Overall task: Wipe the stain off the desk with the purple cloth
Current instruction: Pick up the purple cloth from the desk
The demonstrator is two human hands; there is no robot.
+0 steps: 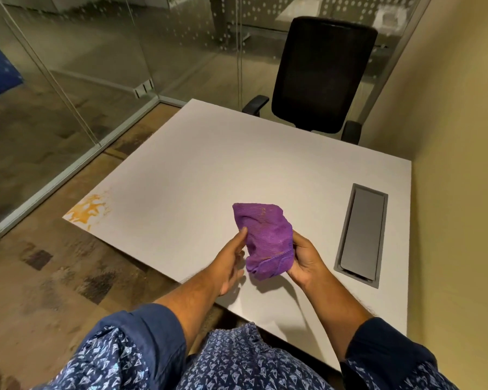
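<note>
I hold a crumpled purple cloth [265, 239] above the near middle of the white desk [237, 164]. My right hand [304, 261] grips its lower right edge. My left hand [233, 258] touches its left side with thumb and fingertips. The cloth carries a few faint orange marks. An orange-yellow stain [89, 211] spreads over the desk's left corner, well to the left of both hands and apart from the cloth.
A grey cable hatch [362, 233] is set into the desk just right of my right hand. A black office chair [319, 77] stands at the far edge. Glass walls [96, 66] run along the left and a beige wall [457, 164] along the right.
</note>
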